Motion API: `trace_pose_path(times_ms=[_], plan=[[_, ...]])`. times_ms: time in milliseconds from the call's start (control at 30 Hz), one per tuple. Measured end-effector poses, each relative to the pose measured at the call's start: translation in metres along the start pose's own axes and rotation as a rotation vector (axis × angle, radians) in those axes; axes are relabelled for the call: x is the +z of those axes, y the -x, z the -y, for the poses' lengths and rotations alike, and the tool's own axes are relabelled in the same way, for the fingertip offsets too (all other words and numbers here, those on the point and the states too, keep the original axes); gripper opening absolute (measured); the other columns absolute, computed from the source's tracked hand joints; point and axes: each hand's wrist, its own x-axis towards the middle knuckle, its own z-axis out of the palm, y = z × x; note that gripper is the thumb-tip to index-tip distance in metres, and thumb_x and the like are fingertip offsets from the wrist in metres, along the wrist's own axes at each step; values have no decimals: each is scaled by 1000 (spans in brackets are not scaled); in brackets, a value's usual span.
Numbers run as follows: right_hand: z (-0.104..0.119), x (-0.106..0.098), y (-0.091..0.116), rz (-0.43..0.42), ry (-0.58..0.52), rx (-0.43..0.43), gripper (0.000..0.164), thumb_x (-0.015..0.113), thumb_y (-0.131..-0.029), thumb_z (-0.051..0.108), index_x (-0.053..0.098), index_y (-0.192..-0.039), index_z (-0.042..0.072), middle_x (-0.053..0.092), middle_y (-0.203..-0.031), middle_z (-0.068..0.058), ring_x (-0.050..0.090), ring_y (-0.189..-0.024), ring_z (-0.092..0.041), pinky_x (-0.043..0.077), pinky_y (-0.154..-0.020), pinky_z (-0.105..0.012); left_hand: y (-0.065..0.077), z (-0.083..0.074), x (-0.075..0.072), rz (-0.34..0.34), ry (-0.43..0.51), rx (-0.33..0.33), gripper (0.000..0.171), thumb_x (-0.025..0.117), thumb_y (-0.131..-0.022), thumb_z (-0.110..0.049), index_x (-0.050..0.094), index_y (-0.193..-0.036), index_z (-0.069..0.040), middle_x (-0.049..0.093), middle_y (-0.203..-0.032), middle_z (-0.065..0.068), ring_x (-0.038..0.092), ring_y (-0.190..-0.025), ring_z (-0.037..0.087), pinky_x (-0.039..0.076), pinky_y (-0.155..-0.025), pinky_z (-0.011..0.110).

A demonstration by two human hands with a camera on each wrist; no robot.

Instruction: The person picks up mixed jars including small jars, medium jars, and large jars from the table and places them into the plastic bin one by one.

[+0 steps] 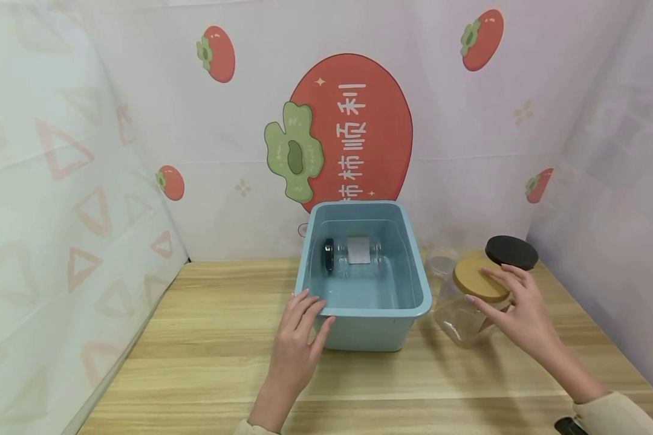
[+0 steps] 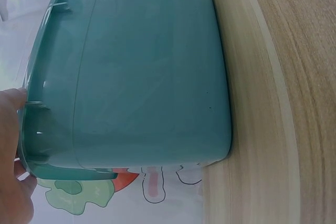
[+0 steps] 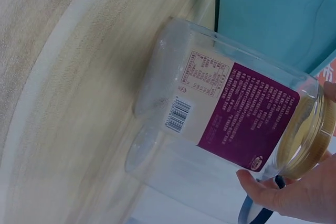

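Observation:
A light-blue plastic tub point(image 1: 370, 331) stands on the table. My left hand point(image 1: 294, 353) rests on its front-left corner, fingers over the rim and thumb at the front edge. Inside the tub a clear jar point(image 1: 358, 251) with a black lid and white label lies on its side. To the tub's right, my right hand point(image 1: 522, 314) grips a clear jar point(image 3: 247, 111) with a yellow lid point(image 1: 481, 280) by that lid. A purple and white label shows on this jar in the right wrist view, where it looks tilted.
Behind the held jar stands another clear jar with a black lid point(image 1: 511, 252). A clear container point(image 1: 442, 263) is partly hidden beside the tub's right wall. Printed curtains point(image 1: 239, 133) border the wooden table point(image 1: 212, 362) at the back and sides.

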Motion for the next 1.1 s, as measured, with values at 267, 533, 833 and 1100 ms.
trace_pose_path(times_ms=[267,533,833,1100], plan=[[-1,0,1,44,-39,46,63,88,-86,11,61,-142,-2,50,-140,-35,50,-116,-51,42,-64,-10,1,0,0,13,-6,-17,50,47,-113,-42,73,-115,1,71,-117,15,63,-125,40,47,-115,59],[-3,2,1,65,-70,67,63,87,-89,14,59,-144,0,51,-139,-31,51,-113,-45,43,-64,-11,1,1,0,19,-2,-24,50,47,-113,-42,73,-115,1,71,-117,15,63,-127,39,47,-117,59],[-5,2,-2,115,-81,97,70,86,-91,20,54,-151,2,47,-148,-33,50,-123,-52,37,-75,1,1,0,-2,42,18,-52,49,48,-113,-41,73,-117,1,71,-118,15,62,-129,38,38,-127,46],[-11,5,-3,117,-89,79,75,86,-90,20,51,-154,6,47,-153,-32,48,-130,-50,32,-83,-6,0,0,-1,37,15,-37,48,48,-113,-40,73,-116,1,71,-117,15,63,-127,40,46,-119,57]])
